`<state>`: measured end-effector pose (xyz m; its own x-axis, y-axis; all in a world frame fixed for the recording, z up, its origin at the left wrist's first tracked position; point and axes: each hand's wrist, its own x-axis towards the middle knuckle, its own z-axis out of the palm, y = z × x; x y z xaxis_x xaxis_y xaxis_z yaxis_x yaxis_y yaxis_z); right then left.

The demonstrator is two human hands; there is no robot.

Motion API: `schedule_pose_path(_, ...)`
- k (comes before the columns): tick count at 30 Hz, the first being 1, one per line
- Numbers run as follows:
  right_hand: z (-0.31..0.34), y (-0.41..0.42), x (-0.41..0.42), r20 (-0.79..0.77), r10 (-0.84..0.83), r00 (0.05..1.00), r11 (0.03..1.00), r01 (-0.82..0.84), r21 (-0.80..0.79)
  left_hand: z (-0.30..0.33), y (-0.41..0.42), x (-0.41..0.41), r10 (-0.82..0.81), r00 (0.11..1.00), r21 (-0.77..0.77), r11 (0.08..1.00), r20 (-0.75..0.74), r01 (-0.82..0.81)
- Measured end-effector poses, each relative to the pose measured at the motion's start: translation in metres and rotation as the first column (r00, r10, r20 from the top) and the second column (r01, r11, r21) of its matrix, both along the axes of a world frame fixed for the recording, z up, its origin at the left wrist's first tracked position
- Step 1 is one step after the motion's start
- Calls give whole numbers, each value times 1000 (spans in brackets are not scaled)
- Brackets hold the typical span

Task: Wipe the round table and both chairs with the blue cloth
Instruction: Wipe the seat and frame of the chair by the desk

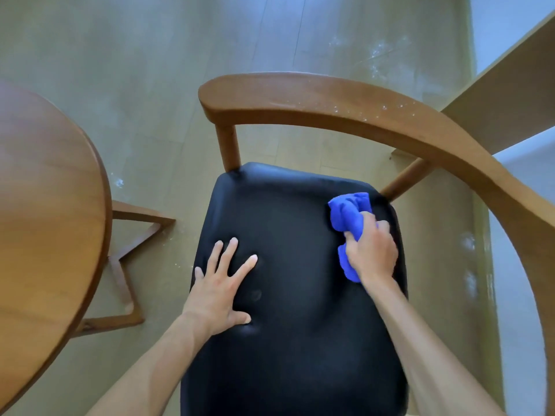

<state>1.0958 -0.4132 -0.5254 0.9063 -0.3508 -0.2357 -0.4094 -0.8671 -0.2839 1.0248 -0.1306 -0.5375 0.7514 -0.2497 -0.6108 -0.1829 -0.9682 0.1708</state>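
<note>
I am seeing a pale plank floor (168, 85) lying underneath, flecked with white specks, and a light wooden panel (510, 94) slanting at upper right.

Chair (300, 94) at centre frame: black padded seat, curved wooden backrest rail arching from upper centre to the right edge, pale specks on the rail. Right hand (372, 250) grips a bunched blue cloth (348, 214) against the seat's upper right area. Left hand (222, 283) rests flat, fingers spread, on the seat's left side. Round table (45, 205) occupies the left edge, its wooden base visible on the pale floor (150, 70).
</note>
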Motion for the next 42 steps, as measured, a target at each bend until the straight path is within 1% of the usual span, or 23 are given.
schedule_pose_path(2, 2, 53, -30, 19, 185, 983, 979, -183, -85, 1, 2, 1, 7, 1000, -10, 1000, 0, -7)
schedule_pose_path(6, 16, 112, -102, -2, 476, 879, 877, -475, -69, 7, 5, 2, 64, 997, -121, 990, -36, -68)
schedule_pose_path(8, 20, 118, -129, -63, 605, 794, 791, -608, -62, 12, 15, 7, 56, 997, -180, 982, -57, -66)
schedule_pose_path(10, 22, 115, -145, -125, 708, 695, 699, -715, -19, 19, 27, 14, 2, 996, -191, 981, -85, -18)
schedule_pose_path(12, 28, 107, -146, -173, 776, 607, 615, -788, -6, 27, 32, 18, -23, 994, -176, 984, -104, 4)
schedule_pose_path(13, 31, 102, -143, -169, 797, 580, 594, -803, 42, 30, 31, 17, -13, 995, -172, 985, -96, -4)
schedule_pose_path(15, 33, 91, -131, -190, 766, 614, 642, -729, 236, 34, 24, 5, 80, 996, -193, 977, -45, -88)
schedule_pose_path(16, 34, 86, -126, -202, 710, 675, 697, -633, 336, 35, 20, -3, 161, 987, -216, 963, -20, -161)
schedule_pose_path(18, 41, 79, -121, -177, 524, 833, 782, -388, 488, 37, 10, -18, 346, 938, -260, 906, -4, -335)
schedule_pose_path(20, 50, 76, -119, -167, 333, 928, 788, -176, 589, 42, 0, -27, 501, 864, -309, 816, -44, -489)
schedule_pose_path(22, 59, 74, -120, -168, 210, 963, 768, -56, 638, 52, -11, -32, 604, 781, -367, 698, -157, -614)
schedule_pose_path(24, 72, 73, -122, -162, 140, 977, 750, 3, 662, 68, -22, -32, 636, 707, -441, 562, -310, -700)
schedule_pose_path(25, 78, 73, -123, -153, 124, 980, 743, 11, 669, 77, -28, -31, 624, 673, -491, 475, -398, -731)
schedule_pose_path(27, 93, 76, -128, -122, 102, 987, 733, 8, 680, 103, -37, -24, 552, 612, -573, 270, -566, -774)
schedule_pose_path(28, 102, 77, -130, -105, 91, 990, 726, 7, 688, 116, -39, -21, 515, 600, -596, 197, -613, -778)
schedule_pose_path(30, 123, 78, -131, -65, 73, 995, 709, -6, 705, 141, -40, -12, 462, 609, -627, 134, -645, -767)
schedule_pose_path(32, 143, 78, -131, -24, 74, 997, 691, -34, 722, 162, -38, -5, 393, 629, -640, 120, -671, -759)
schedule_pose_path(33, 152, 78, -131, -1, 87, 996, 687, -59, 724, 173, -37, -3, 365, 642, -644, 133, -675, -753)
schedule_pose_path(35, 175, 79, -133, 23, 124, 992, 700, -105, 706, 195, -39, 0, 392, 676, -653, 213, -624, -727)
schedule_pose_path(37, 202, 79, -135, 15, 157, 987, 710, -123, 693, 219, -44, 0, 480, 713, -661, 311, -511, -683)
schedule_pose_path(39, 231, 80, -137, -6, 175, 985, 695, -119, 709, 245, -50, -1, 527, 739, -671, 369, -418, -643)
schedule_pose_path(40, 246, 80, -136, -14, 170, 985, 670, -105, 735, 258, -52, -1, 535, 750, -679, 384, -388, -625)
schedule_pose_path(42, 277, 79, -134, 13, 148, 989, 563, -95, 821, 288, -58, 0, 530, 775, -705, 399, -345, -586)
